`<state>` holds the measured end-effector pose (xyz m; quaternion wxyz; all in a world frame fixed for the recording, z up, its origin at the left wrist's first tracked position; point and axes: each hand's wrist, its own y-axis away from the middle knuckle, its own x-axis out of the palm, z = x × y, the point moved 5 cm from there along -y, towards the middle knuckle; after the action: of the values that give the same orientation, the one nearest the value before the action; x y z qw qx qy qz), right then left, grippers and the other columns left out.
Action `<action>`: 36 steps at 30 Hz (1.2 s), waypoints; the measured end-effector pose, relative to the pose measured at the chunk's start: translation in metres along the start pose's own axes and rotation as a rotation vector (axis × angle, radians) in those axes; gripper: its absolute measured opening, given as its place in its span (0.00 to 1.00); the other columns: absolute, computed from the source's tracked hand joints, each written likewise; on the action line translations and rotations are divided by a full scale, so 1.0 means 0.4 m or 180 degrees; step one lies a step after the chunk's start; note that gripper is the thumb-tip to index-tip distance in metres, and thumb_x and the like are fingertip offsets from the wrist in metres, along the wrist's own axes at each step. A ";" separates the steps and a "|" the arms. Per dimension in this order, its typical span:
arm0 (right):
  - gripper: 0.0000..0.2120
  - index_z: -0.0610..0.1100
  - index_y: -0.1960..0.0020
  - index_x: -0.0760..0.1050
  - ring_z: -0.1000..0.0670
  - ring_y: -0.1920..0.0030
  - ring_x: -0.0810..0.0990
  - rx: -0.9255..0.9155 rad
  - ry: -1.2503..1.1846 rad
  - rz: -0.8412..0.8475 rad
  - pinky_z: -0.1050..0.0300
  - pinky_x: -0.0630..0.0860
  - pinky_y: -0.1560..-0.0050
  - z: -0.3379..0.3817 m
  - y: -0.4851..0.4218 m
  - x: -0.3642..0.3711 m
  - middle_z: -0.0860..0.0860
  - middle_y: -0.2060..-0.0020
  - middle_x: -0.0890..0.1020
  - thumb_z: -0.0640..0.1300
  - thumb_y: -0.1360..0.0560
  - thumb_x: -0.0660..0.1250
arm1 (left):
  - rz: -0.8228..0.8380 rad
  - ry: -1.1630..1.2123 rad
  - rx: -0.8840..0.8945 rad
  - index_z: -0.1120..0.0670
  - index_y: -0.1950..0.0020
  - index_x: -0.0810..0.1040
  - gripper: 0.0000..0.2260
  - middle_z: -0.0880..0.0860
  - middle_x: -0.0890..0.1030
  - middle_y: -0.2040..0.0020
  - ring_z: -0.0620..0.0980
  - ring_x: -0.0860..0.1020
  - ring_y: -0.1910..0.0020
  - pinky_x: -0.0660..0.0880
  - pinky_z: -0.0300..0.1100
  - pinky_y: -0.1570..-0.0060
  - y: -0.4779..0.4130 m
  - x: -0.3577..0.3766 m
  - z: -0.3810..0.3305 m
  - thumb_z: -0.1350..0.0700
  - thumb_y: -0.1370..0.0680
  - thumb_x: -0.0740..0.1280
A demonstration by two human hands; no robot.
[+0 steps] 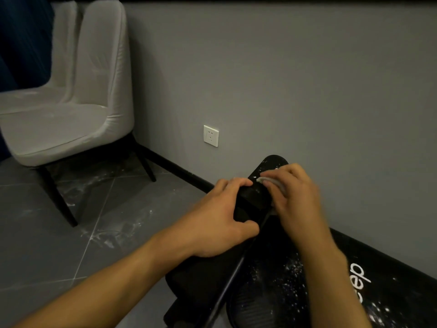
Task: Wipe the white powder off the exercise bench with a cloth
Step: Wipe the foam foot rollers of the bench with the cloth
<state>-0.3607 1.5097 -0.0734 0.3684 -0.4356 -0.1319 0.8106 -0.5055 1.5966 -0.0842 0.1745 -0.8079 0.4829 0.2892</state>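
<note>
Grey matt wall forms the far side, with a black skirting at its foot. The floor is dark glossy tile with pale joint lines, smeared with white dust near the chair legs. A chair with a smooth pale grey upholstered shell and thin black splayed legs stands far left. The exercise bench is black padded material bearing white lettering. Its long axis runs diagonally from near right to far centre alongside the wall, and it narrows to a rounded pad end pointing away from the viewer. The left hand is on the left edge of the narrow pad, its grip closed round that edge with fingers curled over and thumb on the near side. The right hand, slightly blurred, has its grip closed over a bunched pale cloth, which is pressed on the pad near its far end. White powder lies in fine specks on the near bench surface and beside the cloth. A square white socket sits low on the wall.
</note>
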 end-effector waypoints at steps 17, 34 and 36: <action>0.08 0.49 0.44 0.82 0.55 0.54 0.74 0.0309 0.0334 -0.0160 0.65 0.71 0.53 0.036 -0.028 0.022 0.54 0.53 0.72 0.46 0.20 0.67 | -0.0004 0.0072 0.0003 0.36 0.26 0.60 0.36 0.39 0.66 0.37 0.41 0.74 0.41 0.79 0.45 0.43 0.003 0.001 -0.001 0.41 0.33 0.69; 0.09 0.47 0.43 0.83 0.51 0.55 0.74 0.0540 0.0478 -0.0002 0.60 0.69 0.55 0.051 -0.066 0.039 0.50 0.51 0.73 0.46 0.19 0.66 | -0.0010 0.0016 -0.0012 0.35 0.26 0.58 0.35 0.40 0.65 0.35 0.42 0.74 0.40 0.79 0.46 0.43 0.004 0.001 0.000 0.43 0.30 0.70; 0.08 0.49 0.46 0.83 0.51 0.55 0.71 0.0644 0.0698 0.0511 0.62 0.67 0.58 0.047 -0.078 0.038 0.50 0.51 0.72 0.46 0.19 0.66 | -0.0024 0.0045 -0.0025 0.35 0.26 0.59 0.36 0.40 0.66 0.36 0.42 0.75 0.41 0.80 0.46 0.44 0.006 0.000 -0.002 0.41 0.32 0.69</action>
<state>-0.3659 1.5441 -0.0551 0.3566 -0.4913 0.0267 0.7942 -0.5074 1.5949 -0.0837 0.1690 -0.8124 0.4799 0.2847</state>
